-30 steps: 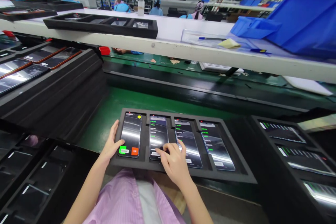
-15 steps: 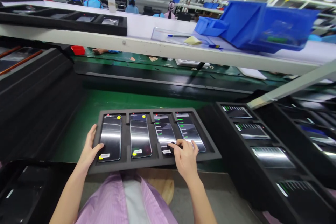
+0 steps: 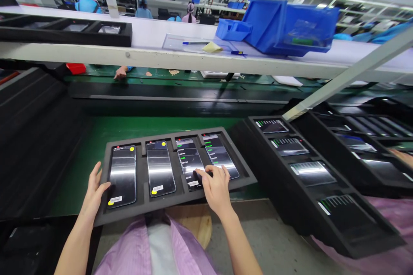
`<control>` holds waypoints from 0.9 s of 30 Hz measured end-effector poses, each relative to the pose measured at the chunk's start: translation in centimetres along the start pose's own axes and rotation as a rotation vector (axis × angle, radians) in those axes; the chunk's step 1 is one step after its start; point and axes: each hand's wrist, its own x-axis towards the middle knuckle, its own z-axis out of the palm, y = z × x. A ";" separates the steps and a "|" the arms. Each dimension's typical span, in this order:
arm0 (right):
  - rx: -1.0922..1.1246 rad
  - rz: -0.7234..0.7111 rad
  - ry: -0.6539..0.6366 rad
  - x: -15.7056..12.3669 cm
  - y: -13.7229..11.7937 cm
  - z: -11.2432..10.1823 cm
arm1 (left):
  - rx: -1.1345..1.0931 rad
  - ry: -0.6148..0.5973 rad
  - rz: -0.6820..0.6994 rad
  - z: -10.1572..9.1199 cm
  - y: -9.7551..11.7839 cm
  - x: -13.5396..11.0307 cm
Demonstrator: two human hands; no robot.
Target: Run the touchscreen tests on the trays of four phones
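A black foam tray with phones in its slots lies slightly turned on the green bench. My left hand grips its left edge, thumb on top beside the first phone. The second phone is dark too, with yellow dots and a white label like the first. Lists with green lines show on the third phone and the fourth phone. With nothing held, my right hand has its index fingertip at the third phone's lower screen; the other fingers hover loosely over the fourth phone's lower part.
A tilted black tray of phones stands to the right, below a slanted white post. Blue bins and another black tray sit on the shelf ahead. Another person's hand rests beyond; a pink sleeve shows at right.
The view has swung right, so everything sits further left. The held tray looks more turned, its right end farther away. My right index fingertip has shifted slightly up the third phone's screen.
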 end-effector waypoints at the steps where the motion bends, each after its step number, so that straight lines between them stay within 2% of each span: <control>1: 0.012 0.011 0.032 0.0 0.3 -0.1 | -0.005 0.005 0.000 0.0 0.0 0.0; 4: 0.010 0.088 0.126 -0.2 1.9 -0.6 | -0.014 0.006 0.015 0.1 0.0 0.0; 9: -0.065 0.169 0.190 -0.8 4.9 -1.5 | -0.014 0.015 0.041 0.2 0.0 0.0; 13: -0.110 0.250 0.152 -0.7 6.6 -1.7 | 0.000 0.007 0.045 0.1 -0.1 0.1; 16: -0.147 0.316 0.081 -0.1 7.3 -1.5 | 0.029 0.019 0.046 -0.1 -0.3 0.3; 20: -0.163 0.367 0.091 0.9 7.5 -1.1 | 0.036 0.020 0.031 -0.2 -0.5 0.5; 27: -0.086 0.297 0.150 0.3 7.7 -1.6 | 0.055 0.016 0.037 0.1 0.1 0.1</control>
